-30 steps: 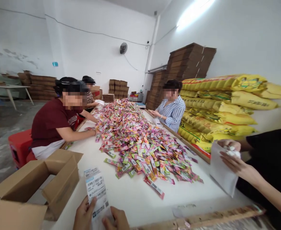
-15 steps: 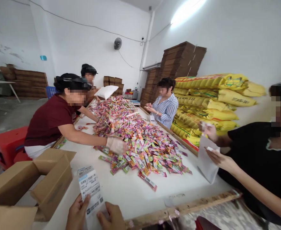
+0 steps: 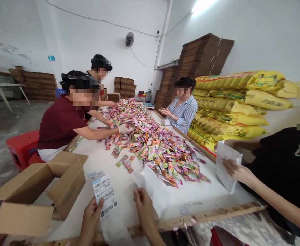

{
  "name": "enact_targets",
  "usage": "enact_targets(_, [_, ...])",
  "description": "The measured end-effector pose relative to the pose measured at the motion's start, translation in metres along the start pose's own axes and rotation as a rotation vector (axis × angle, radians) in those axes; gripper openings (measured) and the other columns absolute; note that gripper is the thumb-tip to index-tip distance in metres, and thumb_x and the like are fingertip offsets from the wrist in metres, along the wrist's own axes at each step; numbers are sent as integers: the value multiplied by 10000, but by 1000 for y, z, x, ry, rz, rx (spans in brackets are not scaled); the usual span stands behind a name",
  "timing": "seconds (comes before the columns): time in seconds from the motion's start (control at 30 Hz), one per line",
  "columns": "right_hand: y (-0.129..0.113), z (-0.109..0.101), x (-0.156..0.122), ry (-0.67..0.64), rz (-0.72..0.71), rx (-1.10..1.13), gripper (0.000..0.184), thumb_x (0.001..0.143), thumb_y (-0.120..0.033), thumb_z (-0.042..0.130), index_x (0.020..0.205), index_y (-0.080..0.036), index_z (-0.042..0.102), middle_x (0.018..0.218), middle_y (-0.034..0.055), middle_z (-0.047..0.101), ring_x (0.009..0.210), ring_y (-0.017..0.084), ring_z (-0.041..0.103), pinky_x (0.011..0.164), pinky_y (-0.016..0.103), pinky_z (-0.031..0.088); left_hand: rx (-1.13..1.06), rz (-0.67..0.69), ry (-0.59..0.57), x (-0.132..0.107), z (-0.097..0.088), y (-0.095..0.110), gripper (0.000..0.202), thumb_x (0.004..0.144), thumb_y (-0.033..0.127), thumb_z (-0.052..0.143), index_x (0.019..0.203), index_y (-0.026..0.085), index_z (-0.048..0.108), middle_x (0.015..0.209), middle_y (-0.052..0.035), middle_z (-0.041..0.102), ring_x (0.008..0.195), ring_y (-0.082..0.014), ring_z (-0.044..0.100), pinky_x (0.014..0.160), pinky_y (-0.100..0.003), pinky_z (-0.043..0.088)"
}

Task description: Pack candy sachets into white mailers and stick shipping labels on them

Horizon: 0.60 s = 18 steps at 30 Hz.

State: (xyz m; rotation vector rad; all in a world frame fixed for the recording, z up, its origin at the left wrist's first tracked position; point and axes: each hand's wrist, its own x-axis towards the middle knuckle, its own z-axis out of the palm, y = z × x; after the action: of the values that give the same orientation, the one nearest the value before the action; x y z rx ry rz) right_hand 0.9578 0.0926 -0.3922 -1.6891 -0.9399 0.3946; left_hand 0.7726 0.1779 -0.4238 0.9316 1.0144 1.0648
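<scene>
My left hand (image 3: 91, 216) pinches the lower edge of a strip of white shipping labels (image 3: 104, 194) that lies on the white table (image 3: 129, 191). My right hand (image 3: 142, 206) is closed on a white plastic mailer bag (image 3: 153, 188), which it holds up over the table edge. Just beyond the bag spreads a large heap of colourful sachets (image 3: 150, 143).
An open cardboard box (image 3: 41, 191) stands at my left. Several people work around the table; one in black at the right holds a white bag (image 3: 226, 165). Yellow sacks (image 3: 237, 102) and flat cartons (image 3: 203, 56) stack along the right wall. A red stool (image 3: 20, 152) stands left.
My right hand left the labels and now grips a white mailer bag. The person in dark red drew an arm back along the heap, leaving sachets scattered near the front.
</scene>
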Motion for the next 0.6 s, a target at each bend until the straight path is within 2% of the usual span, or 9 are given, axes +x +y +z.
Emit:
enact_targets(0.07, [3,-18,3,21,-95,-86,335,931,-467,424,889,-203,626,777,59,653,693,213,613,650,325,485,10,1,-4,-1,-1,-1,620,611,559,791,1062,159,647,987,-76,774,921,-279,713,802,-345,587])
enact_targets(0.17, [18,-44,6,165,-258,-411,319,873,-392,523,1100,-193,628,1094,144,649,1011,312,595,855,457,464,10,-3,-1,0,-1,-1,625,614,560,788,1070,156,649,981,-81,774,916,-278,714,802,-347,584])
enact_targets(0.23, [34,-58,10,221,-276,-653,514,782,-295,605,1277,-162,563,1322,198,547,1217,405,477,952,562,391,-2,-9,-3,1,-1,-1,627,613,556,791,1075,157,651,983,-84,773,917,-283,714,812,-361,583])
enact_targets(0.27, [41,-63,13,206,-261,-738,600,748,-230,610,1336,-150,524,1379,205,507,1255,426,443,962,581,379,-10,-12,-3,1,-1,-1,633,606,556,796,1075,157,652,982,-86,773,914,-288,715,814,-371,583])
enact_targets(0.33, [52,-70,19,118,-257,-806,646,731,-120,550,1375,-148,499,1388,187,517,1251,400,472,962,553,405,-29,-11,4,-2,-1,2,645,595,564,798,1076,158,654,984,-89,773,922,-293,714,824,-379,582])
enact_targets(0.4, [53,-71,21,26,-324,-767,600,768,-71,472,1356,-178,531,1349,146,568,1208,334,529,963,499,438,-45,-1,29,-12,0,7,639,591,570,797,1064,162,664,980,-88,775,947,-294,709,835,-371,579])
enact_targets(0.5, [37,-58,10,-121,-482,-595,513,814,-47,396,1240,-215,628,1272,99,629,1164,254,566,970,430,464,-79,-23,26,-38,2,17,583,611,535,799,1053,172,684,1013,-88,769,1018,-305,687,852,-364,574])
enact_targets(0.6, [14,-41,-10,-318,-513,-439,459,780,-9,402,1050,-221,707,1064,70,708,1073,218,602,930,365,494,-115,-51,-39,-65,3,29,529,640,488,798,1060,183,695,1086,-92,750,1104,-317,646,889,-373,561])
